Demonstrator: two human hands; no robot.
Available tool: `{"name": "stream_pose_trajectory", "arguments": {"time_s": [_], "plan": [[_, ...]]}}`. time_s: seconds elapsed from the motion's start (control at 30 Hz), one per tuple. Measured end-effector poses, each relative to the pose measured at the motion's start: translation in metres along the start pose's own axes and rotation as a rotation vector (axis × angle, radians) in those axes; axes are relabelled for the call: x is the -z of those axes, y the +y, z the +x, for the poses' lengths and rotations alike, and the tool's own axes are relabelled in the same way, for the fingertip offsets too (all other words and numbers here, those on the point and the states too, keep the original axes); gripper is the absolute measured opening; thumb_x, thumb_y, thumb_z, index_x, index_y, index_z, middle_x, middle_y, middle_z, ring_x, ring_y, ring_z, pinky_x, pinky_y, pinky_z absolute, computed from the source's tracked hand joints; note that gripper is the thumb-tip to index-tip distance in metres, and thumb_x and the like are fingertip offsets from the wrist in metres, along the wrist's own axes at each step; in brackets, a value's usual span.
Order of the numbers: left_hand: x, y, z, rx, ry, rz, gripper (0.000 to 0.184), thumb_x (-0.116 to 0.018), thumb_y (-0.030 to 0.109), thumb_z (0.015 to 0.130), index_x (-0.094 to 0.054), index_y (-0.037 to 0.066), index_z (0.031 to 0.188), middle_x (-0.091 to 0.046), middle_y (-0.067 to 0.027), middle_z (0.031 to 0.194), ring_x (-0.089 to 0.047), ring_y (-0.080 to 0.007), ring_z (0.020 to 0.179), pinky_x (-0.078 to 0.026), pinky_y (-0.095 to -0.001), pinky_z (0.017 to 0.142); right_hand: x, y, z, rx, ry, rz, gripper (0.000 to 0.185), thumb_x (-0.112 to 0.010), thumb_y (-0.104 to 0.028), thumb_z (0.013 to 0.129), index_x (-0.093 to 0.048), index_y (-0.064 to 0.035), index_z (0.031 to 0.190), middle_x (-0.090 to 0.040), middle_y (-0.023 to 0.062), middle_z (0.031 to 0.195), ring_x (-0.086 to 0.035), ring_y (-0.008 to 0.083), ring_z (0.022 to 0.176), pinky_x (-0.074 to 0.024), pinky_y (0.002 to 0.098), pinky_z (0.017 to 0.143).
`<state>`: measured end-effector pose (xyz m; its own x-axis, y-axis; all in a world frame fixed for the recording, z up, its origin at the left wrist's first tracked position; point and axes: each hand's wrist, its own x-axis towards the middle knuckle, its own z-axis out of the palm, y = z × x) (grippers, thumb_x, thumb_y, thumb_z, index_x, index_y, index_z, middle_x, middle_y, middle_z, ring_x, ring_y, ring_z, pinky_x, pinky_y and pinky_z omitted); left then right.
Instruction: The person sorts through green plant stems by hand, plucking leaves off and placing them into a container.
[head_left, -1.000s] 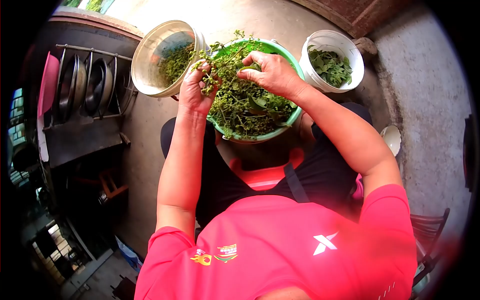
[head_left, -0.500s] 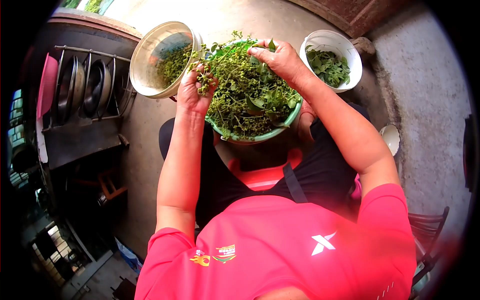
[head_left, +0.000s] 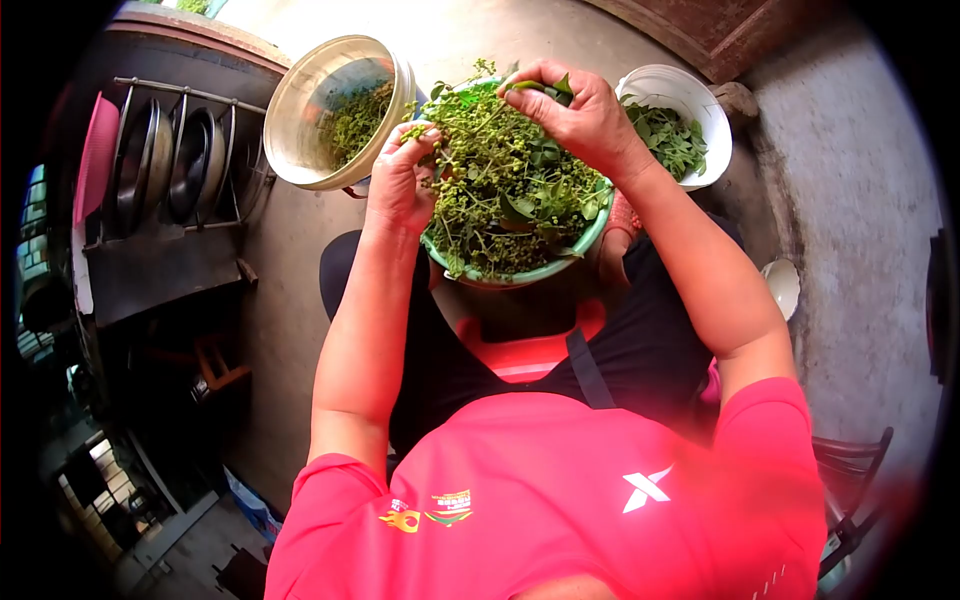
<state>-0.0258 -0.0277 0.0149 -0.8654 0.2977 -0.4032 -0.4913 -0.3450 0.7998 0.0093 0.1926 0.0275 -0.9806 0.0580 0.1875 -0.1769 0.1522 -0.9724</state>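
A green basin (head_left: 560, 262) between my knees is heaped with sprigs (head_left: 505, 200) of small green berries and leaves. My left hand (head_left: 405, 180) is closed on a berry sprig (head_left: 418, 132) at the basin's left edge. Over the far right part of the heap, my right hand (head_left: 575, 110) pinches green leaves (head_left: 548, 90) between thumb and fingers. To the left stands a pale bucket (head_left: 290, 150) with green berries (head_left: 355, 125) inside. On the right, a white bucket (head_left: 712, 130) holds loose green leaves (head_left: 665, 138).
A metal rack (head_left: 185, 165) with pans and a pink basket (head_left: 93, 160) is at the left. A white bowl (head_left: 783, 285) lies by the right wall. Behind on the right is a dark chair (head_left: 850, 480). My seat is a red stool (head_left: 515, 355).
My right hand has moved slightly right, and leaves now show more clearly in its fingers. My left hand has closed more around its sprig, and fewer berries hang from it.
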Motion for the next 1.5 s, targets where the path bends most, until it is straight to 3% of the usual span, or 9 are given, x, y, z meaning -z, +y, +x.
{"name": "stream_pose_trajectory", "arguments": {"time_s": [0.6,0.7,0.9,1.03,1.1,1.2,1.27,1.37,1.5], "plan": [[-0.016,-0.022,0.011,-0.071,-0.015,0.082,0.017,-0.063,0.003,0.080,-0.055,0.007,0.095,-0.061,-0.0035,0.075,-0.049,-0.0077,0.056,-0.037,-0.0207,0.049,-0.023,0.016,-0.010,0.262,-0.219,-0.408,0.014,-0.062,-0.017,0.079,-0.065,-0.0139,0.092,-0.062,0.0101,0.068,-0.061,0.0250,0.063,-0.0479,0.0343,0.059],[-0.014,-0.021,0.010,-0.060,-0.028,0.060,0.018,-0.064,0.003,0.080,-0.055,0.007,0.095,-0.061,-0.0034,0.077,-0.051,-0.0088,0.057,-0.040,-0.0215,0.049,-0.018,0.009,-0.009,0.179,-0.241,-0.531,0.013,-0.062,-0.008,0.080,-0.062,-0.0071,0.093,-0.064,0.0074,0.077,-0.060,0.0166,0.067,-0.0473,0.0273,0.063],[0.010,-0.010,0.016,-0.020,0.004,-0.033,0.017,-0.055,0.004,0.077,-0.055,0.008,0.093,-0.058,-0.0034,0.079,-0.055,-0.0158,0.067,-0.049,-0.0320,0.054,0.042,0.014,0.006,0.103,0.107,-0.392,0.013,-0.061,-0.022,0.085,-0.064,-0.0111,0.092,-0.062,0.0060,0.065,-0.060,0.0097,0.056,-0.0476,0.0274,0.054],[0.015,-0.003,0.012,0.039,0.005,-0.145,0.013,-0.053,0.007,0.075,-0.054,0.006,0.089,-0.058,-0.0077,0.073,-0.056,-0.0201,0.059,-0.048,-0.0324,0.052,0.119,0.045,0.012,-0.142,0.327,-0.761,0.025,-0.062,-0.032,0.083,-0.064,-0.0115,0.096,-0.062,0.0056,0.071,-0.058,0.0130,0.064,-0.0462,0.0289,0.061],[0.023,0.002,0.010,0.061,-0.202,-0.149,0.020,-0.050,0.008,0.074,-0.053,0.005,0.093,-0.058,-0.0095,0.076,-0.054,-0.0210,0.057,-0.047,-0.0318,0.052,0.156,0.077,0.014,-0.305,0.390,-0.875,0.031,-0.062,-0.040,0.076,-0.065,-0.0158,0.095,-0.067,0.0108,0.081,-0.064,0.0317,0.079,-0.0490,0.0394,0.073],[0.000,0.018,-0.013,0.060,-0.160,0.110,0.043,-0.048,0.007,0.070,-0.047,0.002,0.113,-0.057,-0.0087,0.090,-0.056,-0.0185,0.065,-0.047,-0.0293,0.052,0.201,0.156,0.000,-0.497,0.310,-0.918,0.057,-0.067,-0.042,0.072,-0.053,-0.0177,0.121,-0.060,0.0174,0.113,-0.057,0.0322,0.106,-0.0450,0.0394,0.089],[0.002,0.023,-0.017,0.105,-0.252,0.181,0.028,-0.049,0.004,0.068,-0.050,0.006,0.096,-0.053,-0.0037,0.083,-0.052,-0.0130,0.064,-0.045,-0.0250,0.051,0.198,0.154,-0.010,-0.642,0.166,-0.880,0.087,-0.071,-0.044,0.068,-0.033,-0.0155,0.140,-0.043,0.0219,0.136,-0.044,0.0346,0.124,-0.0389,0.0388,0.101],[0.003,0.023,-0.021,0.132,-0.384,0.280,0.018,-0.052,0.004,0.067,-0.050,0.008,0.084,-0.050,0.0020,0.076,-0.047,-0.0071,0.056,-0.041,-0.0196,0.048,0.181,0.134,0.004,-0.601,0.149,-1.008,0.081,-0.071,-0.043,0.068,-0.038,-0.0151,0.137,-0.047,0.0203,0.132,-0.047,0.0326,0.122,-0.0393,0.0382,0.100],[0.001,0.028,-0.029,0.216,-0.533,0.481,0.017,-0.053,0.006,0.066,-0.049,0.009,0.082,-0.048,0.0031,0.074,-0.041,-0.0030,0.054,-0.031,-0.0178,0.047,0.104,0.075,0.012,-0.137,-0.030,-0.498,0.035,-0.063,-0.025,0.079,-0.063,-0.0105,0.110,-0.068,0.0100,0.098,-0.066,0.0208,0.088,-0.0514,0.0303,0.081]]}}
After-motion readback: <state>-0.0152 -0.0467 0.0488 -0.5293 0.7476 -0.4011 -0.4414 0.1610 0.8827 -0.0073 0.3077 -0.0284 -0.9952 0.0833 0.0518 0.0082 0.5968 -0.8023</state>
